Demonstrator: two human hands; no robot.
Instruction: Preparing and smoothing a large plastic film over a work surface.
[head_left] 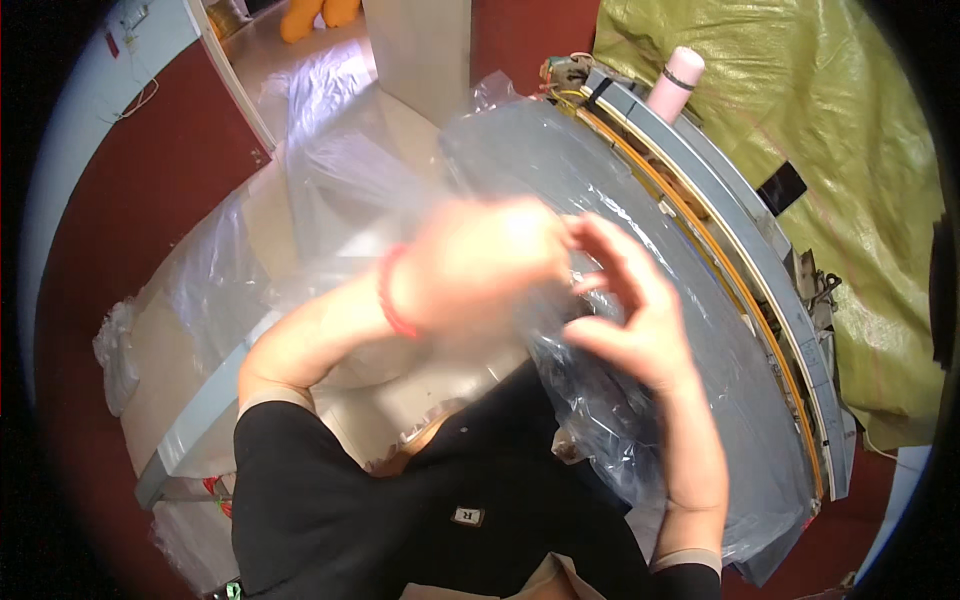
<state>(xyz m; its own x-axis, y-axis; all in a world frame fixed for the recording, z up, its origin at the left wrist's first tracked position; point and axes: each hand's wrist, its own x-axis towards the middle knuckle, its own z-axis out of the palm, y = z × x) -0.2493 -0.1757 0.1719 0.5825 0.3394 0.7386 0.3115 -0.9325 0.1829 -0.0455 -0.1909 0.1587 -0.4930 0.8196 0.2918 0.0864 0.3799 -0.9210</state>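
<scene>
My left hand [490, 245], with a red bracelet [395, 292] at the wrist, is raised in front of me and smeared by motion, so its fingers cannot be made out. Close beside it is my right hand [640, 320], its fingers bent toward the left hand and its thumb held apart from them. Nothing shows clearly between the right fingers. Below and behind both hands lies crumpled clear plastic film [600, 420], part of it over a grey surface [730, 400]. More thin film [350, 170] spreads over the pale surface at the left.
A long curved-looking grey rail [745, 215] with an orange strip [700, 220] runs along the right. Beyond it, a pink bottle [677, 85], a black phone [782, 188] and scissors [825, 290] sit by a yellow-green woven sheet [880, 250]. An open doorway is at the upper left.
</scene>
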